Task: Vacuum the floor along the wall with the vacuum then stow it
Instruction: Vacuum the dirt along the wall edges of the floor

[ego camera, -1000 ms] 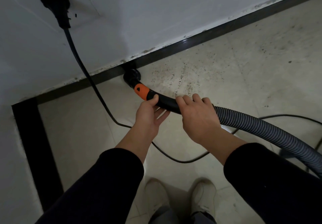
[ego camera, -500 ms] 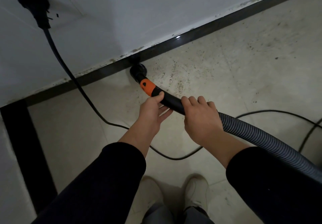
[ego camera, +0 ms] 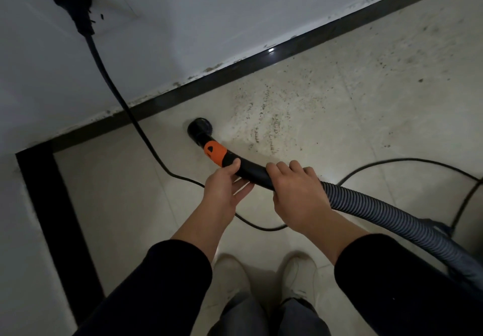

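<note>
Vacuum hose point(ego camera: 379, 211) now back from baseboard point(ego camera: 287, 54), in left hand point(ego camera: 224, 192) and right hand point(ego camera: 298, 197).

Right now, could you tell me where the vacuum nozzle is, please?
In the head view the nozzle is down on the floor left of centre, just short of the black skirting, right of the power cord, ahead of the orange collar.

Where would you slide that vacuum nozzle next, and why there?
Probably slide the nozzle rightward along the baseboard: dark specks lie on the floor just right of it. The left hand and right hand both grip the wand, ready to steer.
</note>
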Motion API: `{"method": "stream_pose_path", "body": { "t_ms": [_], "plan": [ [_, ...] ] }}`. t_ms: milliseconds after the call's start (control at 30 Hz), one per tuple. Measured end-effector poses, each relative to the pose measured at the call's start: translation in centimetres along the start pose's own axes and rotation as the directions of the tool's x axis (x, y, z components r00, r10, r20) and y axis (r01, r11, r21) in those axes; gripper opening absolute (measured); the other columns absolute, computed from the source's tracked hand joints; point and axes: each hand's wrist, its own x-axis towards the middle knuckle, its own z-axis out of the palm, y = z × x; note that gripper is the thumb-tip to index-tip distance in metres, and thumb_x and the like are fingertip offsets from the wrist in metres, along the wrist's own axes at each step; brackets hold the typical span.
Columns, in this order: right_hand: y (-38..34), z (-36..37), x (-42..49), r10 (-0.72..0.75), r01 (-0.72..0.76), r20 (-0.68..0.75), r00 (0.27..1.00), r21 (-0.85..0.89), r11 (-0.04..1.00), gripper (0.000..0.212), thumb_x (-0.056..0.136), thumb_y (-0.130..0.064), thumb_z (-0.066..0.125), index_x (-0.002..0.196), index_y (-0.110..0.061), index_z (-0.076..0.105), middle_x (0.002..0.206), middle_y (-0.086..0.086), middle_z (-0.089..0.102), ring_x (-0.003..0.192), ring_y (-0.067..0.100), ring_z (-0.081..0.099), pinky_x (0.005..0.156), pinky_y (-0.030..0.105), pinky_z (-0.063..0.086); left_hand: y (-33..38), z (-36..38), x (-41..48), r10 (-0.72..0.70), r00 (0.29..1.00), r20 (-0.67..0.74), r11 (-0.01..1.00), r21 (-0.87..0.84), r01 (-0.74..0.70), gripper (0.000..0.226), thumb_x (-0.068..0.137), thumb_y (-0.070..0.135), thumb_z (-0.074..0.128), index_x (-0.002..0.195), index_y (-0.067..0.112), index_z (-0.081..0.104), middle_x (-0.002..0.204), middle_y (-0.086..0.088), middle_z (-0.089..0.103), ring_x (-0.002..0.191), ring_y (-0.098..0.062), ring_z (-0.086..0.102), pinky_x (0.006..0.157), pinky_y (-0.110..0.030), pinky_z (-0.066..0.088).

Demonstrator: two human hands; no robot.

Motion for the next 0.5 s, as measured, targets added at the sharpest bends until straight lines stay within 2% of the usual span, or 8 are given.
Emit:
{"method": "stream_pose_path", "body": {
  "t_ms": [367,500],
  "plan": [
    [-0.8,0.9,-1.7,-0.059,0.060,0.037,0.998,-0.018,0.998,0.046,0.087,-0.014,0.055,0.131,-0.018,0.041,0.119,0.001,0.052,0.110,0.025,0.045,0.091,0.037,0.034,-2.1,-2.0,-1.6,-0.025,0.999,-0.036,0.998,-0.055,0.023,0.021,0.097,0.015,0.056,0.115,0.005,0.057,0.114,-0.018,0.067,0.101,-0.025,0.066,0.071,-0.030,0.055],
    [-0.5,1.2,-2.3,-0.073,0.073,0.016,0.997,-0.027,0.997,0.044,0.078,-0.010,0.064,0.120,-0.015,0.053,0.105,0.003,0.059,0.098,0.028,0.051,0.082,0.038,0.039,-3.0,-2.0,-2.3,-0.043,0.999,-0.029,0.995,-0.090,0.040,0.012,0.098,0.015,0.054,0.106,0.007,0.058,0.113,-0.018,0.067,0.098,-0.024,0.066,0.071,-0.030,0.054]
  ]
}}
